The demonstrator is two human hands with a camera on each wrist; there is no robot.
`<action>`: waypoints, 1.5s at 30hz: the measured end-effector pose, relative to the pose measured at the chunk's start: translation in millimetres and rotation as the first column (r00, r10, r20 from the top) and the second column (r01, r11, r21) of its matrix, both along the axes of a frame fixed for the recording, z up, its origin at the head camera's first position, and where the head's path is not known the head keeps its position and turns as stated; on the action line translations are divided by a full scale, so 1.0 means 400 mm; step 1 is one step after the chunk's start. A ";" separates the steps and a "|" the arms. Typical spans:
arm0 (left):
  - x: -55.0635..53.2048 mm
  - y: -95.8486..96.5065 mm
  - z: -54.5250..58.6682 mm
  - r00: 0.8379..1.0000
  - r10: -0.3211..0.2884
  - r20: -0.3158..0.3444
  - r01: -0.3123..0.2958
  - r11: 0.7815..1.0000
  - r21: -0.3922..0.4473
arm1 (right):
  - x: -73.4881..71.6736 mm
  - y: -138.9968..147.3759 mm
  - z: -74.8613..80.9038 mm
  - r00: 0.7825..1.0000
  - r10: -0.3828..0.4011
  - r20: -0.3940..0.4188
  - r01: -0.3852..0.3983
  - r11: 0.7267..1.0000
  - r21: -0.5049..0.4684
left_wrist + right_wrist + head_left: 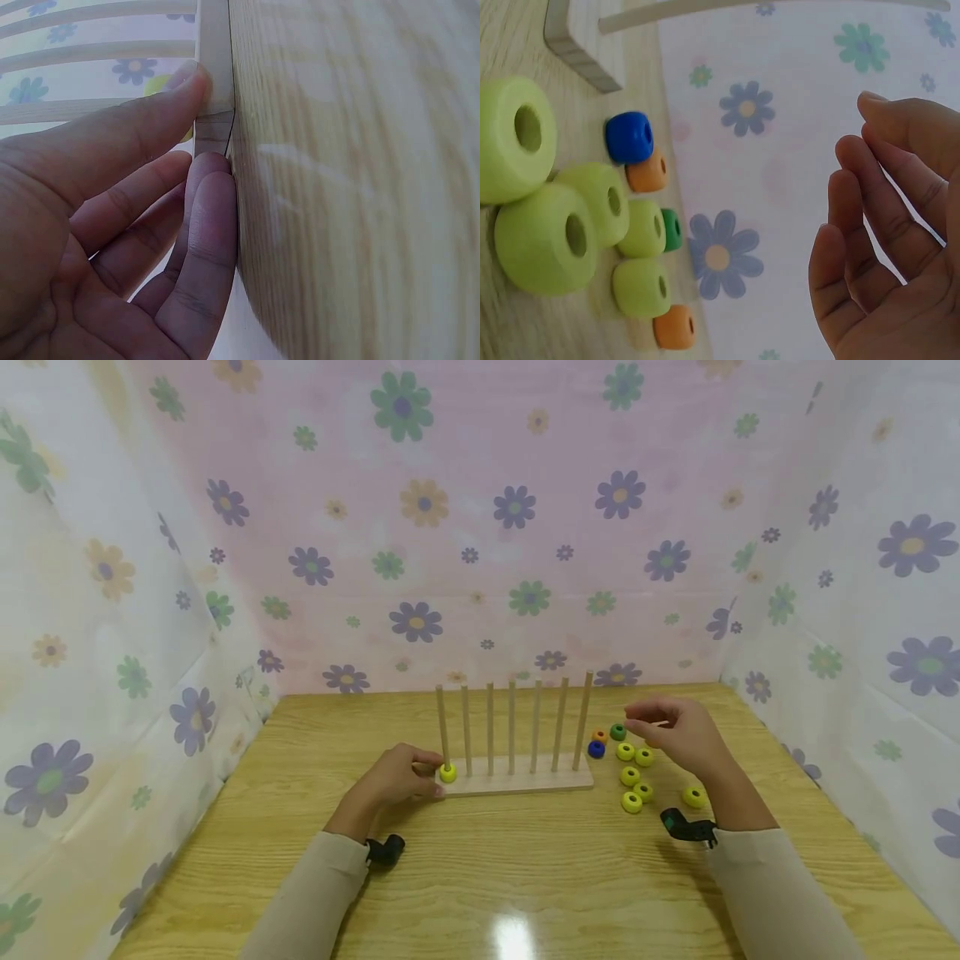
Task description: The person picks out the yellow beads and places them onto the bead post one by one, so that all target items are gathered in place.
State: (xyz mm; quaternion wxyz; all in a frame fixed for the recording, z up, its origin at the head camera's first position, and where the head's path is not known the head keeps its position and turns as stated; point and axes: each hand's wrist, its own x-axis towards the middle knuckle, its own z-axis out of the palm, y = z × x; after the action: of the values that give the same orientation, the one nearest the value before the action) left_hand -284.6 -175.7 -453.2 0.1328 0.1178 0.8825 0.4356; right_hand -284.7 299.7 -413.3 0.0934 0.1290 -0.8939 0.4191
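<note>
A wooden stand (517,783) with a row of upright pegs lies across the middle of the table. One yellow bead (447,772) sits at the foot of its leftmost peg. My left hand (401,774) holds the stand's left end; in the left wrist view the thumb and fingers (210,225) meet the end of the base. Above the loose beads on the right hovers my right hand (686,735), fingers loosely bent and nothing in them. Under and beside it are several yellow beads (630,776), a green bead (618,732), a blue bead (630,137) and orange beads (675,327).
One yellow bead (694,797) lies apart, nearer the right wrist. The wooden table (480,868) reaches back to a flowered cloth (480,527), which also hangs on both sides. Black wrist cameras (686,828) are strapped at the sleeves.
</note>
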 end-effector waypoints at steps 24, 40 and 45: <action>-0.012 -0.005 -0.009 1.000 -0.006 0.001 0.006 1.000 0.002 | -0.022 0.075 -0.079 0.982 -0.056 0.182 0.046 0.997 0.060; -0.012 -0.005 -0.017 1.000 -0.004 -0.005 0.004 1.000 -0.006 | -0.028 0.095 -0.117 0.964 -0.049 0.262 0.023 0.995 0.101; -0.015 -0.006 -0.017 1.000 -0.002 -0.001 0.002 1.000 -0.004 | -0.027 0.093 -0.117 0.961 -0.038 0.272 0.012 0.995 0.097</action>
State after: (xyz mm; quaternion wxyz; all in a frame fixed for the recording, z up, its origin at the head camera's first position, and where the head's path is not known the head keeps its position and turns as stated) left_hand -290.6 -178.2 -460.0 0.1331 0.1185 0.8832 0.4338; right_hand -295.7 337.0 -460.1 -0.0320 0.0628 -0.9186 0.3889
